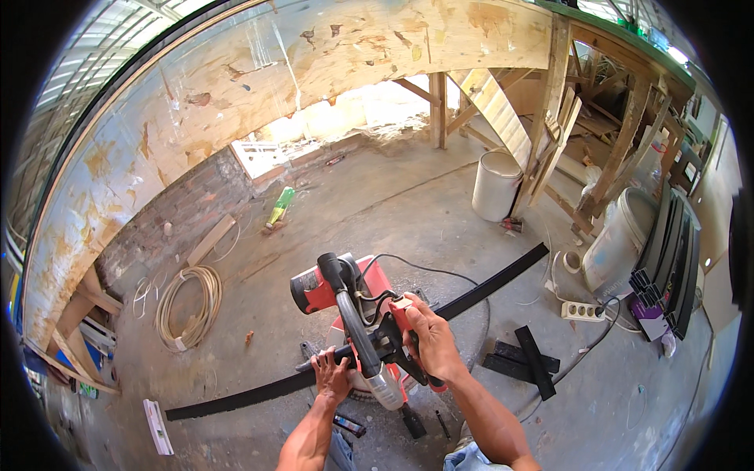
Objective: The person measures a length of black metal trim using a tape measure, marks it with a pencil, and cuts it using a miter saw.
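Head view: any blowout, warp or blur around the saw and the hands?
Head view: sharp at centre, on the red chop saw, the left hand on the black strip and the right hand on the saw handle; daylight blows out the wall opening; fisheye bends the plywood; black vignette at the corners; soft shadows.
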Motion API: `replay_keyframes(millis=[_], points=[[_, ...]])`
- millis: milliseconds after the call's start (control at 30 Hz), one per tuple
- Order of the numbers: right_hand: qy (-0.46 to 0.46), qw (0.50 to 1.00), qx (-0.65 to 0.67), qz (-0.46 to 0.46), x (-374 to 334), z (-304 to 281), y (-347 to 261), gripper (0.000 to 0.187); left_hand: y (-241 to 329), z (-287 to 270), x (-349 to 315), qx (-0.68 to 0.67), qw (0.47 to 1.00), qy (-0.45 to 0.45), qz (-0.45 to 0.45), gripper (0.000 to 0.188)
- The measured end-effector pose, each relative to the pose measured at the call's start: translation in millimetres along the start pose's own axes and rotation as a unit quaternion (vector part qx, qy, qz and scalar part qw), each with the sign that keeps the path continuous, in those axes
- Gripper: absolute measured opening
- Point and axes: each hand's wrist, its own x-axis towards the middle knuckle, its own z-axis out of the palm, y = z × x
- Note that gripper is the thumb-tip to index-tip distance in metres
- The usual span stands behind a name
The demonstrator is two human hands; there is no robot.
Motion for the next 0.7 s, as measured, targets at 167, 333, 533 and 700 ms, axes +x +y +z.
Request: replay_keyframes(millis=[167, 333, 533, 700], points=[[-0.001, 1.000, 0.000, -0.001, -2.0, -2.0, -1.0, 0.057, -0.2, 2.4, -1.0, 0.027, 0.999, -0.029, -0.007, 0.048], [-0.011, 1.000, -0.004, -0.011, -2.4, -3.1, 0.4, 0.059, 1.5, 1.4, -1.1, 0.018, 0.999, -0.026, -0.014, 0.052], [-0.012, 1.000, -0.002, -0.011, -2.3, -3.5, 4.3, 0.060, 2.6, -0.7, -0.5, 0.030, 0.999, -0.029, -0.014, 0.055], [-0.012, 1.000, -0.001, -0.011, -0.6, -4.1, 7.9, 0.058, 0.0, 5.4, -0.6, 0.031, 0.999, -0.006, -0.004, 0.056]])
